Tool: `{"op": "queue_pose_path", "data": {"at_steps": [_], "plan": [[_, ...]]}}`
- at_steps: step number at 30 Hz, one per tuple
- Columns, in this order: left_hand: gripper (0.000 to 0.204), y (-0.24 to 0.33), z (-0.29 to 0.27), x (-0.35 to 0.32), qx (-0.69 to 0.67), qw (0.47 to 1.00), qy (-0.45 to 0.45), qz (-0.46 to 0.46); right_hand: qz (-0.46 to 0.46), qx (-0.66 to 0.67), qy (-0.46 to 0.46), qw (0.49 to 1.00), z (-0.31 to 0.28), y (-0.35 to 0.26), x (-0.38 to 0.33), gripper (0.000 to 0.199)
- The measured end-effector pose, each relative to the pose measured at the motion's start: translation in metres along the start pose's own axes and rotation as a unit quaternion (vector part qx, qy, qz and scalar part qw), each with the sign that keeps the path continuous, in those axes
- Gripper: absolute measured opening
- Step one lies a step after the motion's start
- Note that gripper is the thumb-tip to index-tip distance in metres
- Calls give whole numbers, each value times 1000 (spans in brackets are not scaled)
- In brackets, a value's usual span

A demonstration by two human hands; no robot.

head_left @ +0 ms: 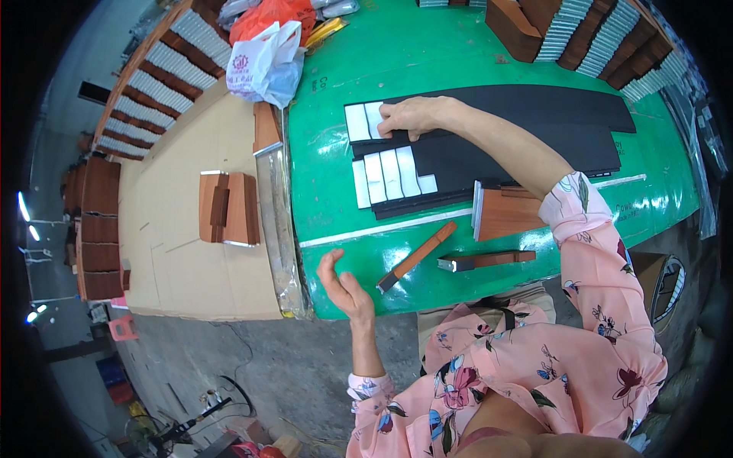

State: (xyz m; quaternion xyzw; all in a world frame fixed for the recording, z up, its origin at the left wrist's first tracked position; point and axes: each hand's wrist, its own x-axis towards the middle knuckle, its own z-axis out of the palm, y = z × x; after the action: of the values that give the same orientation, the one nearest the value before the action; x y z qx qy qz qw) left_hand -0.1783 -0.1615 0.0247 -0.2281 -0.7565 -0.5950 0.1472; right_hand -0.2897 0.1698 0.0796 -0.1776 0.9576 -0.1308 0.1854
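Note:
My right hand (416, 117) reaches across the table to a black sheet (519, 114). Its bent fingers are pressed together on a white label (373, 116) at the sheet's left end. A second white label (356, 124) lies beside it. Nearer to me, another stack of black sheets (496, 164) carries several white labels (382, 175) in a row. My left hand (347, 286) hovers at the table's front edge, holding nothing, its fingers loosely curled and apart from the thumb. Close to it lies a slim brown wooden-looking piece (418, 256).
More brown pieces lie near me: a short one (489, 260) and a wide block (508, 214) partly behind my sleeve. Left, cardboard (168, 252) bears a brown block (229, 208). Stacked brown and silver pieces (164, 80) line the far left, others (573, 38) the far right. Plastic bags (267, 65) stand behind.

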Motion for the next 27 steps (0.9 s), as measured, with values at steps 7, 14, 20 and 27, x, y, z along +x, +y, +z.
{"op": "queue_pose_path", "data": {"at_steps": [7, 14, 20, 27], "plan": [[39, 11, 69, 120, 183, 932, -229, 214, 33, 24, -31, 999, 0, 2, 1, 41], [39, -27, 117, 159, 252, 880, -367, 164, 22, 56, 3, 998, 1, 1, 6, 41], [28, -31, 124, 152, 302, 874, -320, 205, 6, 39, 25, 999, 1, 6, -4, 40], [23, -36, 125, 150, 338, 866, -295, 224, -8, 41, 66, 997, 6, 5, -10, 41]]}}
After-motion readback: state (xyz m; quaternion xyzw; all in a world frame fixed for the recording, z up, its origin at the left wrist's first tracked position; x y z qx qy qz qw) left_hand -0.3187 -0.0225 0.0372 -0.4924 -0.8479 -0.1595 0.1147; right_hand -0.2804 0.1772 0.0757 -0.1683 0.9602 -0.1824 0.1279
